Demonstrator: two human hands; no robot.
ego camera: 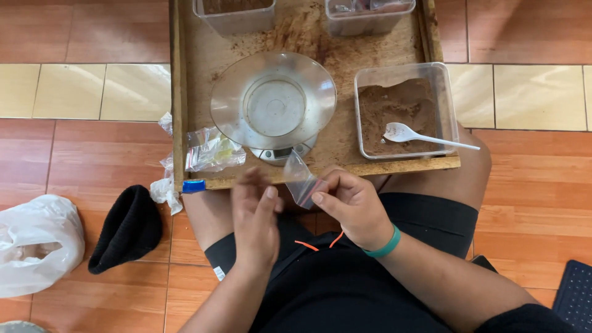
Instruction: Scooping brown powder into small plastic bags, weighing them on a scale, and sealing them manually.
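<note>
Fingers (320,198) of your right hand (351,206) pinched a small clear bag (301,179). Your left hand (254,216) hovered beside it, fingers loosely open, below the wooden tray (320,52)

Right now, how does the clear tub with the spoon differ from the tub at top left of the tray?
The tub with the spoon sits at the tray's right edge, fully in view; the top-left tub is cut off by the frame. The first holds a white spoon on brown powder; the second shows no spoon. Both are clear plastic with brown contents.
</note>
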